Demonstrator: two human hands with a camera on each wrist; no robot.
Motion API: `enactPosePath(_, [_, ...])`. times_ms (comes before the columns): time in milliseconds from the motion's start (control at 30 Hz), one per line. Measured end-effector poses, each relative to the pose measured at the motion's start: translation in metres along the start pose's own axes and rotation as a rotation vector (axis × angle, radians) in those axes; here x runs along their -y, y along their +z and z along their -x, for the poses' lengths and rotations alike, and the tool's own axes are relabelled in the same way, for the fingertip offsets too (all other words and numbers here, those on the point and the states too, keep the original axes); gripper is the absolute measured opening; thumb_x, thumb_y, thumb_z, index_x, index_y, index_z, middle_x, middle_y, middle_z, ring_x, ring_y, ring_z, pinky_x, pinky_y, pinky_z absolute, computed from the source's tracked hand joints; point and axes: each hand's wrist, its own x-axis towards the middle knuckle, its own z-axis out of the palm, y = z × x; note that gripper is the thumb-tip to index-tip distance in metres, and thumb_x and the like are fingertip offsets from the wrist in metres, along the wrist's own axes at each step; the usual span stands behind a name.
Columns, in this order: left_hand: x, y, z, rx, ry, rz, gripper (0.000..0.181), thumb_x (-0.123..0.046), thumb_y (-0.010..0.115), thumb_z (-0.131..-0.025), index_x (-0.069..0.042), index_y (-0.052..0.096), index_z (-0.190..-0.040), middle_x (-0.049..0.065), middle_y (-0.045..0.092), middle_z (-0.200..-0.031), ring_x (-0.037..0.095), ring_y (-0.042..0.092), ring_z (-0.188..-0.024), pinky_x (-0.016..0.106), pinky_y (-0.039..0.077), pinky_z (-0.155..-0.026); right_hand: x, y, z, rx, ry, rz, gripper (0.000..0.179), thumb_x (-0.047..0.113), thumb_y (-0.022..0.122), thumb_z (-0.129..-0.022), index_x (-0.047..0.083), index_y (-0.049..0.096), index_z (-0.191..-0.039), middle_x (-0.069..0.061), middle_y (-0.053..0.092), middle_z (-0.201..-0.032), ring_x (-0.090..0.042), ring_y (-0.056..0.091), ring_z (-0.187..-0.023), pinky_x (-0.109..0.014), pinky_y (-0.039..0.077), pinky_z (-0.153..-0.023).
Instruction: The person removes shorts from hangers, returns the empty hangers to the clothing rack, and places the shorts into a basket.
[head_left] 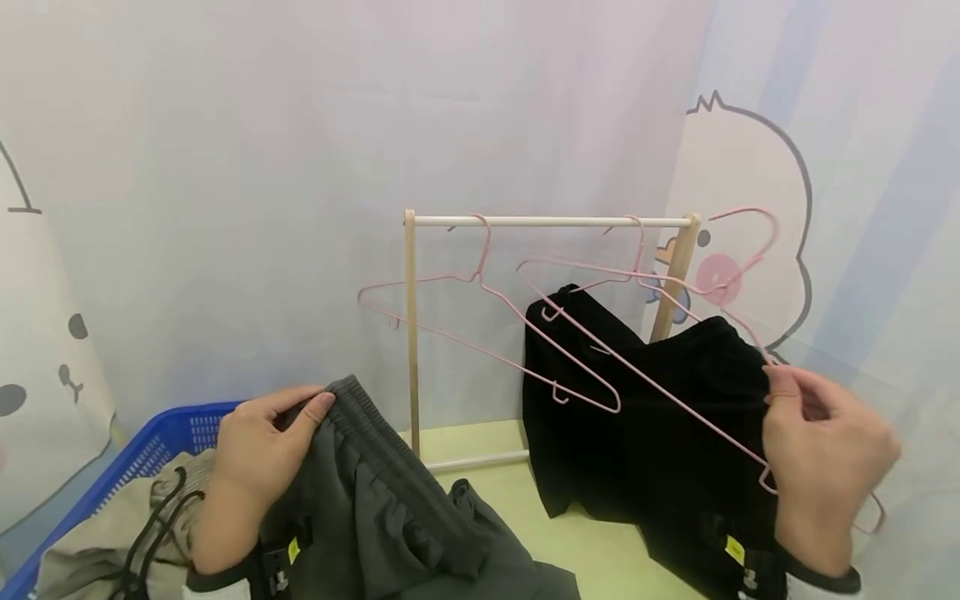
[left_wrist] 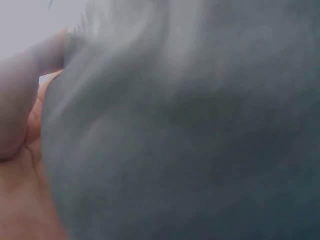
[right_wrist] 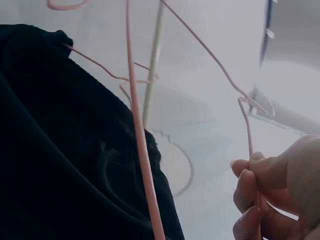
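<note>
Your left hand (head_left: 255,446) pinches one end of the ribbed waistband of the grey trousers (head_left: 382,508) between thumb and forefinger, at the left of the head view, and their cloth spreads down and right from your grip in loose folds. In the left wrist view that cloth fills most of the picture, blurred. Your right hand (head_left: 832,442) has its fingers curled round the wire of a pink hanger (head_left: 726,289), gripping one sloping shoulder with the hook pointing up, near the right end of the rack (head_left: 411,333). The hanger you hold passes in front of the black garment (head_left: 600,417), which hangs on a second pink hanger (head_left: 640,250) hooked over the rail. Another pink hanger (head_left: 480,277) hooks over the rail farther left. The rack stands on the yellow-green desk (head_left: 495,437). Beside your left forearm you have a blue basket (head_left: 161,425) with a beige garment (head_left: 93,550) in it, its black cords lying on top. Behind everything, a pale curtain (head_left: 285,167) carries cartoon drawings.
</note>
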Motion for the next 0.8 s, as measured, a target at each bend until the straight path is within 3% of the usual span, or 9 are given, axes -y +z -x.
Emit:
enactPosePath(100, [0.001,0.002,0.001,0.005,-0.001,0.005,0.026,-0.028,0.072,-0.099,-0.010,0.081,-0.115,0.014,0.078,-0.098,0.028,0.072,-0.081,0.037,0.055,-0.065,0.003,0.015,-0.011,0.068,-0.089,0.096,0.022,0.030,0.075,-0.094,0.011,0.085,-0.096,0.027,0.067,-0.069,0.031,0.038,-0.062,-0.014,0.032,-0.062])
enactPosePath(233, [-0.001,0.005,0.000,0.018,0.003,0.019,0.027,-0.028,0.072,-0.100,-0.009,0.080,-0.116,0.016,0.078,-0.102,0.029,0.073,-0.085,0.045,0.059,-0.068,0.017,0.040,-0.024,0.165,-0.162,0.172,0.026,0.033,0.071,-0.097,0.012,0.085,-0.099,-0.012,0.077,-0.081,-0.004,0.062,-0.067,-0.035,0.035,-0.060])
enactPosePath(333, [-0.004,0.008,-0.002,0.026,0.016,0.047,0.026,-0.027,0.071,-0.100,-0.009,0.080,-0.116,0.016,0.078,-0.105,0.029,0.075,-0.087,0.047,0.060,-0.070,0.030,0.058,-0.031,0.231,-0.186,0.179,0.027,0.033,0.069,-0.097,0.011,0.084,-0.100,-0.014,0.076,-0.081,-0.038,0.068,-0.078,-0.045,0.038,-0.058])
enactPosePath(367, [-0.006,0.009,-0.002,0.032,0.020,0.058,0.026,-0.027,0.071,-0.100,-0.009,0.080,-0.116,0.016,0.078,-0.105,0.029,0.075,-0.087,0.046,0.060,-0.070,0.034,0.065,-0.032,0.254,-0.188,0.177,0.027,0.033,0.069,-0.098,0.010,0.084,-0.101,-0.014,0.076,-0.080,-0.040,0.069,-0.078,-0.047,0.039,-0.057])
enactPosePath(567, [-0.013,0.016,-0.005,0.054,0.021,0.094,0.025,-0.028,0.070,-0.101,-0.010,0.080,-0.116,0.013,0.078,-0.106,0.027,0.075,-0.089,0.038,0.060,-0.070,0.051,0.099,-0.032,0.355,-0.202,0.162,0.027,0.033,0.068,-0.099,0.011,0.083,-0.103,-0.012,0.076,-0.082,-0.041,0.068,-0.079,-0.052,0.045,-0.055])
enactPosePath(800, [-0.017,0.022,-0.006,0.056,0.011,0.124,0.026,-0.029,0.070,-0.101,-0.011,0.080,-0.116,0.013,0.078,-0.108,0.029,0.075,-0.096,0.048,0.061,-0.076,0.049,0.122,-0.021,0.411,-0.216,0.132,0.026,0.033,0.067,-0.100,0.013,0.083,-0.101,-0.009,0.075,-0.081,-0.041,0.067,-0.072,-0.051,0.047,-0.052])
